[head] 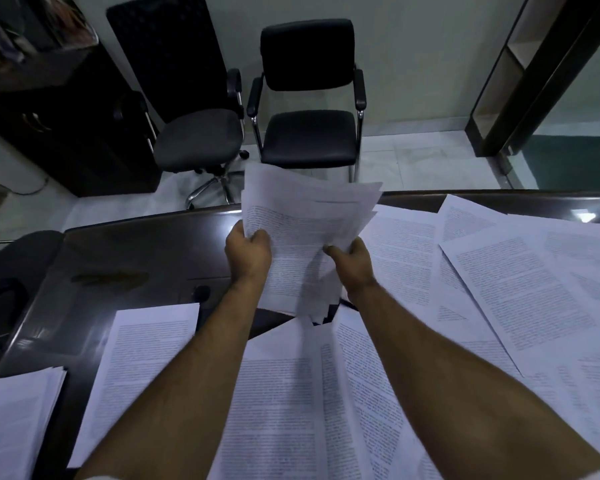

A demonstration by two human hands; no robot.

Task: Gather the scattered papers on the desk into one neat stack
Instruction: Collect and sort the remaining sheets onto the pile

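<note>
Both hands gripped a loose, uneven bundle of papers (305,233) lifted above the dark tabletop (136,258), the left hand (248,252) curled round its left edge and the right hand (350,259) pinching its lower right side. More printed sheets (520,292) lay scattered over the tabletop's right and near parts, and a separate stack (18,420) sat at the near left corner.

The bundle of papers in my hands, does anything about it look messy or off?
Yes. The bundle held by the left hand and right hand is uneven: sheets fan out at the top and corners poke out below.
</note>
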